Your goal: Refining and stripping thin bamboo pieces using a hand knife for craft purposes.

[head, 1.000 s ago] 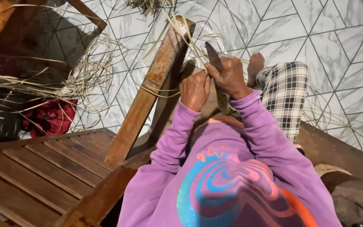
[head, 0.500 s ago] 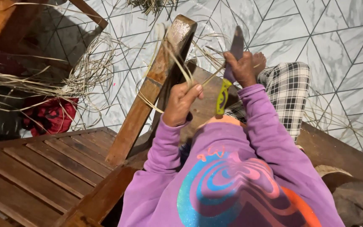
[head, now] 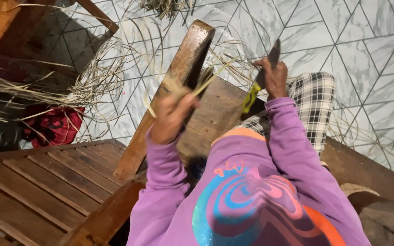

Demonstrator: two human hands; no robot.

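Note:
My left hand (head: 172,116) is closed on a thin bundle of pale straw strips (head: 208,79) and is blurred with motion. It sits in front of a slanted wooden plank (head: 185,57) that leans away from me. My right hand (head: 275,77) grips a knife (head: 272,50) with a dark blade pointing up and a yellow handle (head: 250,98) below the fist. The two hands are apart, and the strips stretch from my left hand toward the knife. Both arms wear purple sleeves.
A slatted wooden bench (head: 37,187) lies at lower left. Loose straw (head: 96,77) is piled on the marble-patterned tile floor (head: 370,50), beside a red cloth (head: 53,125). My knee in checked trousers (head: 318,98) is under the right hand. A wooden board (head: 370,168) runs at right.
The hands, close together at the plank a second ago, have drawn apart. My left hand pulled the strips down and left; my right hand swung the knife up and right.

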